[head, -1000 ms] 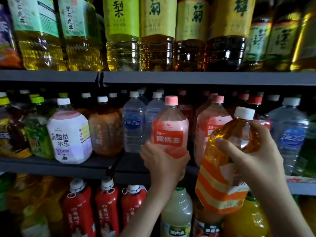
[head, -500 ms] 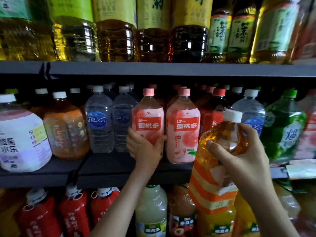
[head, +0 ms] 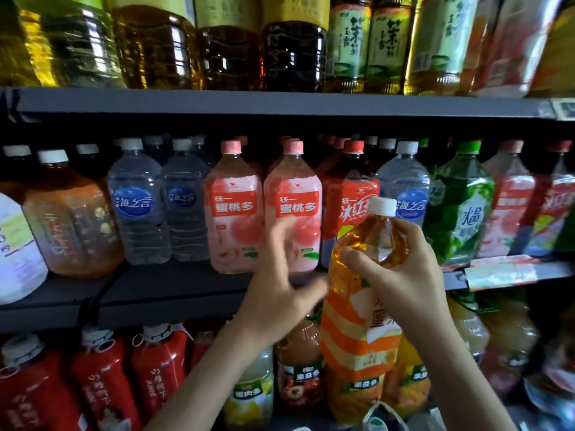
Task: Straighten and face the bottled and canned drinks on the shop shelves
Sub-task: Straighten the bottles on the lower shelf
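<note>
**Hands**
- Right hand (head: pixel 404 275): the fingers and thumb are curled round the shoulder of the orange-striped bottle (head: pixel 361 325). The bottle is held upright, off the shelving, near the camera and in front of the middle shelf (head: pixel 171 293). Its white cap overlaps the red iced-tea bottle (head: pixel 348 194), and its body hides part of the lower row. Its label is creased and only partly legible.
- Left hand (head: pixel 277 293): motion-blurred, with the fingers spread wide and holding nothing. It covers the lower part of the right peach bottle (head: pixel 294 194). Whether it touches that bottle cannot be told.

**Limits of view**
- The large tea bottles (head: pixel 292 54) on the upper shelf (head: pixel 280 102) are cut off at the top, so their caps are out of view.
- A white-labelled bottle (head: pixel 15 250) is cut by the left edge.
- The red bottles (head: pixel 102 384) in the lower row are cut at the bottom.
- Labels at the far right are too blurred to read.
- The rear rows on the middle shelf are in shadow, and mostly only their caps show.

**Shelving**
- The shelf boards are dark grey and the light is dim.
- On the middle shelf, 2 clear water bottles (head: pixel 137 206) stand left of the left peach bottle (head: pixel 233 213). Both peach labels face forward.
- A crumpled price strip (head: pixel 501 272) lies along the right end of the shelf's front edge.
</note>
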